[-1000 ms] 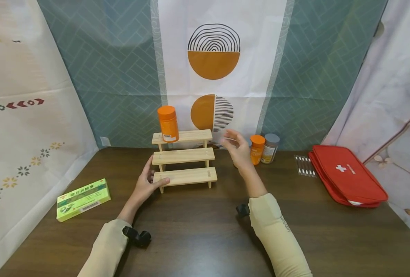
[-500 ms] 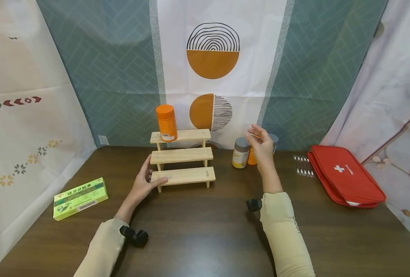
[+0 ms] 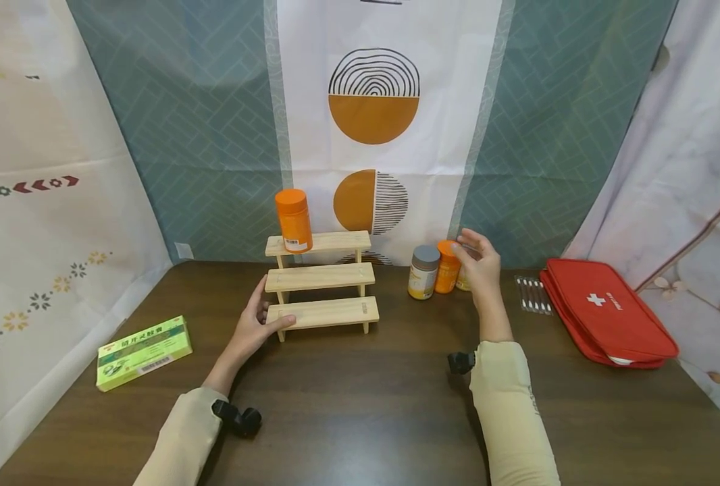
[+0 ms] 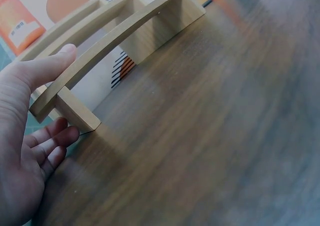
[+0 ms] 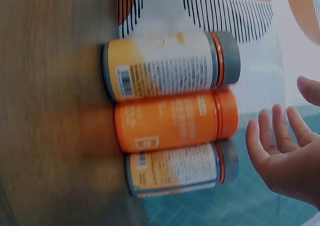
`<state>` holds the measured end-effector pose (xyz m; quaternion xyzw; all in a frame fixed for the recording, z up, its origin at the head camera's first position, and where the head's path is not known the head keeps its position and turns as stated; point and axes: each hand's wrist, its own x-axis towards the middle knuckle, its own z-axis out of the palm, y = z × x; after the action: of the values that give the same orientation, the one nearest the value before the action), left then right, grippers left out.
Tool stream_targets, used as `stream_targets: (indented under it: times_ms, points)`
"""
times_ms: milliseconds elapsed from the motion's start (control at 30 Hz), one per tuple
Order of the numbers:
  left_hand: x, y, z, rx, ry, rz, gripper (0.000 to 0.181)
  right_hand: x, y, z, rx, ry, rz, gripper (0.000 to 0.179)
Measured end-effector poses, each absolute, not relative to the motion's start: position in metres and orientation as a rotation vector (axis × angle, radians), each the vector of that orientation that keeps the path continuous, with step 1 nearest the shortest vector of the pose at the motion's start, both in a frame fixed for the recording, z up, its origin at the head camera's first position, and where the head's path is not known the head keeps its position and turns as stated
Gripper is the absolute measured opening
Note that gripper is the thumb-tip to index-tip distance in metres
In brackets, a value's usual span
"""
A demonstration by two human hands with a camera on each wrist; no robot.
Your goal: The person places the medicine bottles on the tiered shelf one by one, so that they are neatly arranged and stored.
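Observation:
A three-tier wooden display stand (image 3: pixel 320 277) stands on the table. My left hand (image 3: pixel 252 329) grips its left end, thumb on top of the lowest shelf (image 4: pixel 107 40) and fingers by the leg below. On the top tier an orange bottle (image 3: pixel 295 223) stands upright. My right hand (image 3: pixel 483 270), fingers loosely curved and holding nothing, hovers by the lids of three upright bottles: one grey-lidded (image 3: pixel 422 278), one orange (image 3: pixel 446 270), and another grey-lidded bottle (image 5: pixel 175 168) that the hand mostly hides in the head view. A gap shows between fingers and lids in the right wrist view.
A green medicine box (image 3: pixel 144 354) lies at the left. To the right are a clear pack of cotton swabs (image 3: pixel 533 295) and a red first aid pouch (image 3: pixel 608 312). Patterned cloth (image 3: pixel 214 169) hangs behind the table.
My right hand has moved right, from beside the stand to the bottles, uncovering the nearer grey-lidded bottle and the orange one. My left hand stays on the stand.

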<state>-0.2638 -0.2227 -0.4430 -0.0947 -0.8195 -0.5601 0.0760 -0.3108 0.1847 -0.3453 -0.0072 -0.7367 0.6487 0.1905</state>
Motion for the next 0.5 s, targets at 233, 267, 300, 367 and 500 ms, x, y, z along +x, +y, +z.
stream_targets:
  times_ms: [233,267,300,367,500]
  points:
    - [-0.263,-0.222,-0.443,-0.292,-2.449,-1.673,0.099,-0.316,0.201,-0.356,-0.171,-1.934,1.800,0.045]
    - [-0.263,-0.222,-0.442,-0.293,-2.449,-1.673,0.099,-0.317,0.203,-0.357,-0.185,-1.923,1.796,0.046]
    - [-0.263,-0.223,-0.442,-0.292,-2.451,-1.672,0.099,-0.318,0.204,-0.359,-0.202,-1.918,1.790,0.047]
    - [-0.264,-0.223,-0.443,-0.287,-2.451,-1.673,0.099,-0.318,0.206,-0.362,-0.229,-1.906,1.793,0.049]
    - [-0.265,-0.223,-0.444,-0.288,-2.452,-1.673,0.099,-0.322,0.211,-0.368,-0.280,-1.892,1.808,0.053]
